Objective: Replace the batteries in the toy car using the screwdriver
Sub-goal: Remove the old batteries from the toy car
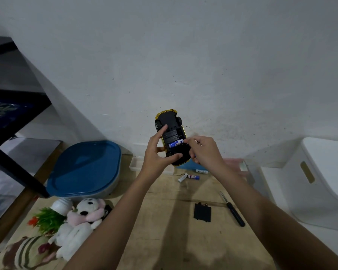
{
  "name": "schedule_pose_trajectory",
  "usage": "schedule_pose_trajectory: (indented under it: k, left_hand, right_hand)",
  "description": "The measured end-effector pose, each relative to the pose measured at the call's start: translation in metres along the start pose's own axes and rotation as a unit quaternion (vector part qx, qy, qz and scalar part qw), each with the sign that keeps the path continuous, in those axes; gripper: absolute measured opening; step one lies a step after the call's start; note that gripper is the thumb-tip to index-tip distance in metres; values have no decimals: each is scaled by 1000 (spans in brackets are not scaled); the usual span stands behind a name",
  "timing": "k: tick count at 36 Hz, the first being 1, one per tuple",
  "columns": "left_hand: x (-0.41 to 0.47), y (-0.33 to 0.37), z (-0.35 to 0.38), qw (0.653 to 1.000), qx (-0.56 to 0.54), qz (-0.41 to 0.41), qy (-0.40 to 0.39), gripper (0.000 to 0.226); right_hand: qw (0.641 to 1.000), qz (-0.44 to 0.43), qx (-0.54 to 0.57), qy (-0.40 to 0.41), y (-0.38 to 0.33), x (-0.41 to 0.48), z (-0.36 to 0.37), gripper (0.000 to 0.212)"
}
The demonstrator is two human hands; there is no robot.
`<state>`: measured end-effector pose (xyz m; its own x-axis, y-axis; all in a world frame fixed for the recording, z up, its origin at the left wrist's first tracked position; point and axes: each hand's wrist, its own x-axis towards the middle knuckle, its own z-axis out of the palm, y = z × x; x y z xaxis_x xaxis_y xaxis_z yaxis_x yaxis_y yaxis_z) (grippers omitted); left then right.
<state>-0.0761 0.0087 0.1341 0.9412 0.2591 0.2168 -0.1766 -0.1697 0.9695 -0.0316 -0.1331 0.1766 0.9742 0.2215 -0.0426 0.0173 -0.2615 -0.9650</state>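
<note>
The yellow toy car (pixel 169 121) is held up above the wooden table, its black underside facing me. My left hand (pixel 157 151) grips it from the left. The battery bay is open, with one blue-and-white battery (pixel 175 143) lying in it. My right hand (pixel 203 151) has its fingertips pinched on that battery's right end. Three loose batteries (pixel 192 176) lie on the table behind my right wrist. The black battery cover (pixel 202 212) and the black screwdriver (pixel 233 210) rest on the table to the right.
A blue-lidded container (pixel 84 168) stands at the left, with plush toys (pixel 80 221) and a small fake plant (pixel 47 219) in front. A clear tray (pixel 135 163) sits by the wall. A white bin (pixel 316 184) stands at the right, a black shelf (pixel 12 114) at far left.
</note>
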Motion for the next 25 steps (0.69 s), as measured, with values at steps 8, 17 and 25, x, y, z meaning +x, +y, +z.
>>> schedule_pose_trajectory:
  k: [8,17,25]
  left_hand:
    - [-2,2,-1,1000,6,3,-5,88]
    - [0,4,-2,1000,-11,5,-23,88]
    - [0,2,-3,999,-26,5,-33,86]
  right_hand:
    - [1000,12,9,10,3,2,-2,24]
    - [999,17,49,-6,4,5,-10,22]
    - [997,-10,46,-61,7,9,-21,16]
